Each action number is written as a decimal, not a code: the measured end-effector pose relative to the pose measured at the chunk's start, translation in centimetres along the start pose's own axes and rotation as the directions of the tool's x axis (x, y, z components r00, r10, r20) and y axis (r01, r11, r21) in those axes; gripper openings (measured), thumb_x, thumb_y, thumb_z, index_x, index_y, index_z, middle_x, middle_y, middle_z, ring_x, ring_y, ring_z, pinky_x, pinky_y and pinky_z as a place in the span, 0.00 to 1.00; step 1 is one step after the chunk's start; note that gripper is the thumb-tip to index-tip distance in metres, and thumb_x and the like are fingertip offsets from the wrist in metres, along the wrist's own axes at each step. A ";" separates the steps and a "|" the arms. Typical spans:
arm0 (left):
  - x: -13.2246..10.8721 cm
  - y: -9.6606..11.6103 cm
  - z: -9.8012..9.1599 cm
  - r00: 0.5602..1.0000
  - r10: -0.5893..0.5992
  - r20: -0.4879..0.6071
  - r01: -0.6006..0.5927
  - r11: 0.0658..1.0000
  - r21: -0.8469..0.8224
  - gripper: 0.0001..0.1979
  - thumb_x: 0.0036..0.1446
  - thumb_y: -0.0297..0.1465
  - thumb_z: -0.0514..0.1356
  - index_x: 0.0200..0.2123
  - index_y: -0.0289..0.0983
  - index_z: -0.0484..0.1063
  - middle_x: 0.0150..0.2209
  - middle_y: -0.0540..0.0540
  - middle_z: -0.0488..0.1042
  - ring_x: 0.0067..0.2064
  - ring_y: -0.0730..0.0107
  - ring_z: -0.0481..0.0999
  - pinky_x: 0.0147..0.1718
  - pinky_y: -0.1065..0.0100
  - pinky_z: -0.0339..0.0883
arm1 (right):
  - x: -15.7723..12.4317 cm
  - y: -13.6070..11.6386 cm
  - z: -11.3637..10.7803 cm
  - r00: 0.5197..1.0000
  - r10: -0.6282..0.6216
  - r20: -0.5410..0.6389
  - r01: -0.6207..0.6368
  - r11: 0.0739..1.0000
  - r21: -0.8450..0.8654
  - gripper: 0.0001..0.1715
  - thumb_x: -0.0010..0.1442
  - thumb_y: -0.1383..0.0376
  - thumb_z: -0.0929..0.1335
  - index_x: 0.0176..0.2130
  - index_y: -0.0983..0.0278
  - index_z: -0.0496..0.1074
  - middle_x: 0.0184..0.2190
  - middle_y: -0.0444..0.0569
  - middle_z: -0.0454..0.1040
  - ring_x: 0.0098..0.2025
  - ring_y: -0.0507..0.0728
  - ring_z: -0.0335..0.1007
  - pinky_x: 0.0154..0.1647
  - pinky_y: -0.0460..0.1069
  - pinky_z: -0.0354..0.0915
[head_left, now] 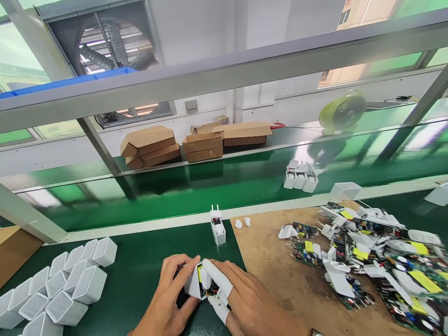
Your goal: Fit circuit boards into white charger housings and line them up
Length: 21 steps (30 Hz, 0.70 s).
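Observation:
Both my hands meet at the front middle of the bench, around a small white power adapter housing (pixel 192 285) with a circuit board (pixel 206 280) and yellow tape showing inside. My left hand (pixel 171 294) grips the housing from the left, fingers and thumb wrapped round it. My right hand (pixel 247 294) wears white coverings on the thumb and index finger, which pinch at the board's right end; the exact contact is hidden. Just beyond my hands stands an open adapter case (pixel 219 233) with parts inside and two prongs pointing up.
Rows of white plastic cases (pixel 65 305) stand at left. A heap of circuit boards (pixel 367 259) covers the brown board (pixel 266 261) at right, near two small white lumps (pixel 239 224). Filled adapters (pixel 300 177) sit on the green belt (pixel 245 172); cardboard boxes (pixel 203 147) and a fan (pixel 343 112) stand behind.

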<state>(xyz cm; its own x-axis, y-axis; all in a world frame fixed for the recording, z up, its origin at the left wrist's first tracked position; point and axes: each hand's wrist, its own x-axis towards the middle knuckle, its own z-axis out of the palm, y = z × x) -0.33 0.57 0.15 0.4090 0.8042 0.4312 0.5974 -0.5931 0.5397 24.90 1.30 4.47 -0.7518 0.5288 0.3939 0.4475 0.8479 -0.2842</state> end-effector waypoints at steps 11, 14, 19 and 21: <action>0.5 0.6 -0.2 0.999 -0.044 0.030 0.048 0.988 -0.144 0.32 0.69 0.24 0.62 0.70 0.53 0.60 0.61 0.41 0.67 0.62 0.50 0.66 0.62 0.48 0.67 | -0.3 0.2 1.1 0.938 0.336 -0.088 -0.270 0.863 0.426 0.37 0.69 0.66 0.68 0.72 0.58 0.56 0.57 0.53 0.77 0.54 0.60 0.77 0.61 0.55 0.73; 0.6 0.8 -0.8 0.985 -0.108 0.132 0.144 0.943 -0.300 0.31 0.68 0.29 0.66 0.70 0.52 0.62 0.62 0.42 0.70 0.63 0.50 0.68 0.65 0.45 0.66 | 0.1 0.4 0.3 0.905 0.407 -0.121 -0.302 0.817 0.491 0.26 0.72 0.70 0.61 0.66 0.56 0.66 0.50 0.50 0.80 0.52 0.58 0.78 0.59 0.54 0.74; -0.3 0.0 -0.8 0.941 -0.188 0.282 0.293 0.870 -0.398 0.29 0.74 0.34 0.59 0.74 0.52 0.59 0.70 0.41 0.68 0.70 0.49 0.68 0.70 0.42 0.61 | 0.7 1.1 0.0 0.959 0.277 -0.065 -0.218 0.863 0.455 0.29 0.64 0.74 0.65 0.61 0.59 0.73 0.64 0.56 0.71 0.66 0.62 0.70 0.68 0.58 0.69; -0.7 -0.5 -0.4 0.948 -0.219 0.233 0.300 0.861 -0.410 0.29 0.73 0.33 0.58 0.74 0.51 0.59 0.71 0.40 0.69 0.70 0.50 0.69 0.69 0.43 0.63 | 0.6 1.3 0.3 0.964 0.258 -0.061 -0.208 0.879 0.428 0.27 0.65 0.74 0.66 0.59 0.57 0.75 0.61 0.55 0.72 0.62 0.60 0.72 0.65 0.56 0.71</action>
<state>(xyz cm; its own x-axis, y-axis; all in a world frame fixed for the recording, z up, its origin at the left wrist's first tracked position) -1.18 0.26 -0.14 0.4169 0.9007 0.1221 0.3546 -0.2848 0.8906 24.87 2.69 4.06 -0.5801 0.7306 0.3602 0.3422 0.6199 -0.7062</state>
